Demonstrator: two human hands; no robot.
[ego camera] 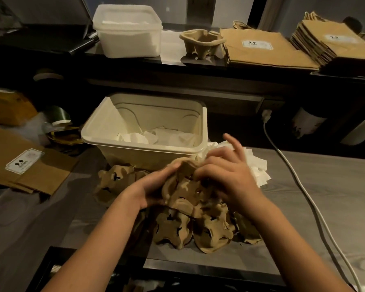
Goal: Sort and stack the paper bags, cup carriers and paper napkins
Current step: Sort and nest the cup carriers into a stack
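Hands on one pulp cup carrier (184,187), held just over the loose carrier pile (198,231) at the counter's near edge. Left hand (154,189) curls round its left rim; right hand (226,175) pinches the top edge, index finger raised. Probably working it free for nesting. Nested carriers (200,44) sit on the shelf beside flat paper bags (261,51). Loose napkins (256,167) crowd behind the right hand, against the open tub (139,149). White cable (303,197) runs right of the pile.

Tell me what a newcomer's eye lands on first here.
The left hand and right hand grip a brown cup carrier at centre, above a jumbled heap of carriers. Behind them stands an open cream tub holding white napkins; stacked paper bags line the back shelf's right.
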